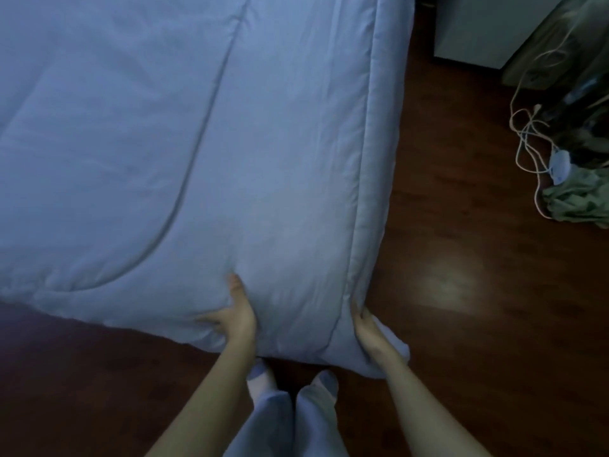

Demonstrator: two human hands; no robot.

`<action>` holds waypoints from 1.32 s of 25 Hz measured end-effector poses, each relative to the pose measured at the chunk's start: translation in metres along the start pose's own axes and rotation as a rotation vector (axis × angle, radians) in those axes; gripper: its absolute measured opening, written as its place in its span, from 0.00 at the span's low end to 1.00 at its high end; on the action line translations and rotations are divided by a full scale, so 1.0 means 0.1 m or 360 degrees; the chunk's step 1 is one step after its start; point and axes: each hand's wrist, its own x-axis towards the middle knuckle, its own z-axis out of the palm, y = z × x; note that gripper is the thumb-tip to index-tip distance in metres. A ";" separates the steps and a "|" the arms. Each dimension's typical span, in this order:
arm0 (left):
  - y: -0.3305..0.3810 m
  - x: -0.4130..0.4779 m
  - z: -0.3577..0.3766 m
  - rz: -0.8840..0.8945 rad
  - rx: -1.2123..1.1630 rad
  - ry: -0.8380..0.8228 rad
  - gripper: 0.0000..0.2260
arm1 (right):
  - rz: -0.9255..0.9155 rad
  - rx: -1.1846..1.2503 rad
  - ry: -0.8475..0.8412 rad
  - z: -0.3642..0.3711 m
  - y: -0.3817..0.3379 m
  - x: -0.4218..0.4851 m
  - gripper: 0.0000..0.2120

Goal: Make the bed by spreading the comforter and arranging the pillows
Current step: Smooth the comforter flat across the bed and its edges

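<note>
Where hands pinch, pale-blue comforter [263,143] lies smooth.

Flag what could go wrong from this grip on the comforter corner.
1. Both hands, left hand and right hand, hold the comforter near one corner, so a pull may skew it or drag it off the far side.
2. That corner hangs toward the floor by the person's feet; stepping on it seems possible.
3. Loose cables lie on the floor to the right, a trip hazard if the person walks that way.

comforter [197,143] cut off left and top, right-hand fingertips hidden
</note>
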 end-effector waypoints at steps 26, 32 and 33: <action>-0.63 -1.37 -0.08 0.0791 0.0572 -0.0016 0.17 | -0.0864 -0.0562 -0.0724 -1.44 0.36 0.22 0.14; -0.18 -1.10 0.39 0.1468 0.1395 -0.0019 0.23 | -0.0789 -0.0190 -0.0838 -1.53 0.49 0.30 0.24; -0.10 -1.01 0.45 0.1483 0.1555 -0.0111 0.24 | -0.0706 -0.0330 -0.0787 -1.51 0.57 0.38 0.27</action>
